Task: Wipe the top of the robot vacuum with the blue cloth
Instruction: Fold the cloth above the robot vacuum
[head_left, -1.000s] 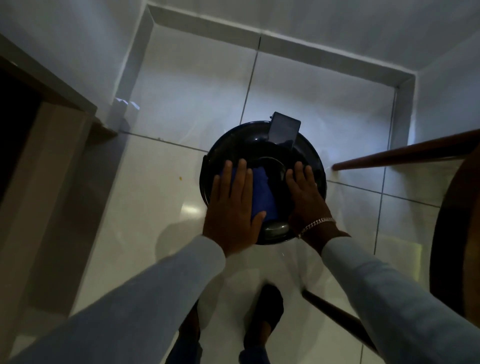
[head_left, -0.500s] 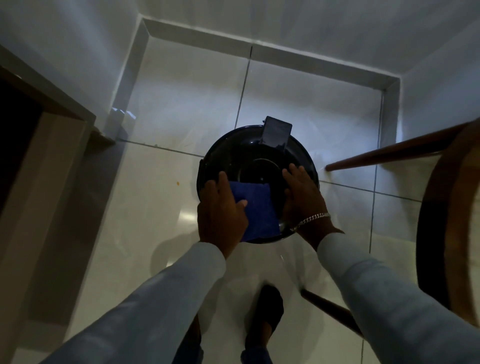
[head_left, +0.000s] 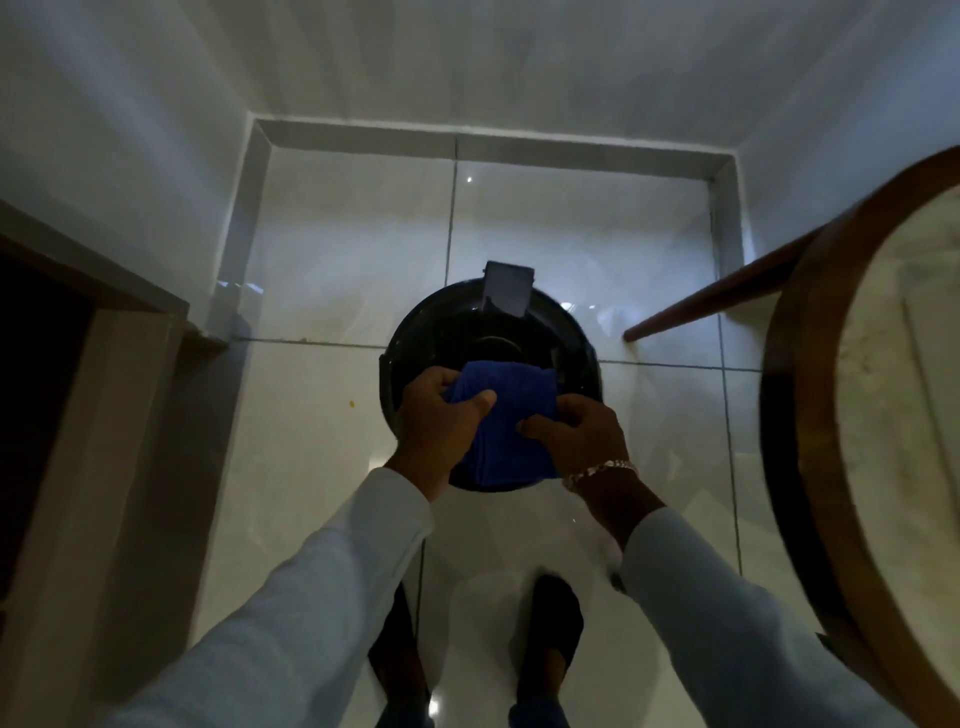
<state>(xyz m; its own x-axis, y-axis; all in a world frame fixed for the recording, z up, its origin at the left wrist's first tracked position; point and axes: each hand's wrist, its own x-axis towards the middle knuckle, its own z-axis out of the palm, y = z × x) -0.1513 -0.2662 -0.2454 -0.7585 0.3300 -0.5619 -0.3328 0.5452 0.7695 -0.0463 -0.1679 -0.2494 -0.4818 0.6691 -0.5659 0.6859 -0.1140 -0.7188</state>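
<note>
We pinch the blue cloth (head_left: 506, 421) with both our left hand (head_left: 441, 415) and right hand (head_left: 579, 434), each clamped on an edge just above the near half of the robot vacuum (head_left: 491, 358) on the tiled floor (head_left: 322, 415), seemingly to refold it for wiping.

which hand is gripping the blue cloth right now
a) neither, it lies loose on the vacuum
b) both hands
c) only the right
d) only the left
b: the left hand and the right hand each pinch a side of the blue cloth over the near part of the robot vacuum.
</note>
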